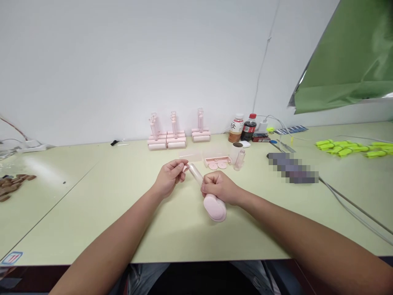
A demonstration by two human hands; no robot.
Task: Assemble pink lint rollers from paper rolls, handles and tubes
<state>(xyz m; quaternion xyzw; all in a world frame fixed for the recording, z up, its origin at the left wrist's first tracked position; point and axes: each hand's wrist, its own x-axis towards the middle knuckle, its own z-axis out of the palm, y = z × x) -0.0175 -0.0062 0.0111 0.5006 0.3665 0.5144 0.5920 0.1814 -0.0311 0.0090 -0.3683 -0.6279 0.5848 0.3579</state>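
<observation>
A clear tube (195, 173) with a pink oval base (215, 209) is held at a slant over the middle of the desk (107, 213). The right hand (219, 186) has its fingers wrapped around the tube near the base; the left hand (169, 178) pinches a small pink piece (185, 167) at the far end. Beyond lie a pink tray (208, 161) and, by the wall (196, 57), three pink stands (201, 138).

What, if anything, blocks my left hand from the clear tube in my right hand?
Nothing visible: your left hand is at the far end of the clear tube, pinching a small pink piece. Your right hand grips the tube nearer you; another clear tube sits farther back.
</observation>
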